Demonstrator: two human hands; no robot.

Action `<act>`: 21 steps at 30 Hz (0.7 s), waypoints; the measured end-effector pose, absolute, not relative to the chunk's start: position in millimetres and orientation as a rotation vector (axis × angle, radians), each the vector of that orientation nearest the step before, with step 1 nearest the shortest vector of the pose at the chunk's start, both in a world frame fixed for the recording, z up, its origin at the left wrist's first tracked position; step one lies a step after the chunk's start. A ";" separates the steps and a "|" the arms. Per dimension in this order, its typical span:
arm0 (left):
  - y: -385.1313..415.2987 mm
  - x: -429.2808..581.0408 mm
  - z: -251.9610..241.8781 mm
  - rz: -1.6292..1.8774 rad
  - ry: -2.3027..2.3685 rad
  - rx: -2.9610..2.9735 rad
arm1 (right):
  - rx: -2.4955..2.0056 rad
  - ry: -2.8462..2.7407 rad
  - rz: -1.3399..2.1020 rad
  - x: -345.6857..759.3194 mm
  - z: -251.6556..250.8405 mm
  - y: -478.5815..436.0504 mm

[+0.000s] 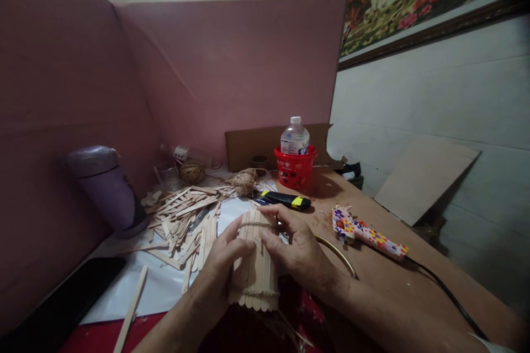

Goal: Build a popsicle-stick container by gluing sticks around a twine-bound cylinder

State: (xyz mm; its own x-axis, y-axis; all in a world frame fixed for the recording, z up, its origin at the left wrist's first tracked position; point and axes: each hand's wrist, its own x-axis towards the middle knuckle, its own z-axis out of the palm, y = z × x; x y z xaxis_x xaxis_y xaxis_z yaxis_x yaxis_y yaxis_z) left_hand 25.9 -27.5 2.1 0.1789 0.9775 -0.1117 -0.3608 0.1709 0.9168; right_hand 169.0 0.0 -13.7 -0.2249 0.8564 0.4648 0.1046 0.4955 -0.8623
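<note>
A tube-like piece made of wooden craft sticks [257, 270] is held between both hands, with twine around its upper part and a second twine band near its scalloped lower end. My left hand [221, 262] grips its left side, the thumb lying across the front. On the right side, my right hand [300, 248] presses thumb and fingers near the upper twine band. Loose craft sticks [186, 215] are heaped on white paper to the left. Behind the piece lie a ball of twine [243, 181] and a black and yellow cutter [286, 199].
A flowered glue gun [368, 233] with a black cable lies right. Behind stands a red tub [295, 171] holding a plastic bottle [295, 137]. At left are a purple tumbler [108, 190], a dark flat object [68, 300] and another twine ball [192, 171].
</note>
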 end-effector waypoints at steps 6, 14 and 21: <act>-23.1 22.2 -1.0 1.124 0.856 0.930 | -0.824 -1.637 0.889 167.9 -19.2 2.0; -24.3 23.6 -2.0 1.144 0.876 0.918 | -0.840 -1.616 0.942 166.5 -20.2 0.8; -24.5 24.5 -1.4 1.135 0.904 0.894 | -0.820 -1.633 0.934 166.8 -23.2 2.8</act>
State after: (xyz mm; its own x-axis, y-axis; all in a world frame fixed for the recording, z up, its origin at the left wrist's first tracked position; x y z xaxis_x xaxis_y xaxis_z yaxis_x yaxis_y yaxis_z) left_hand 24.5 -24.5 -1.4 0.1787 0.9753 -0.1295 -0.3447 0.1853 0.9202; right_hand 166.8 2.8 -23.2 -0.2293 0.8689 0.4388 0.0618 0.4629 -0.8843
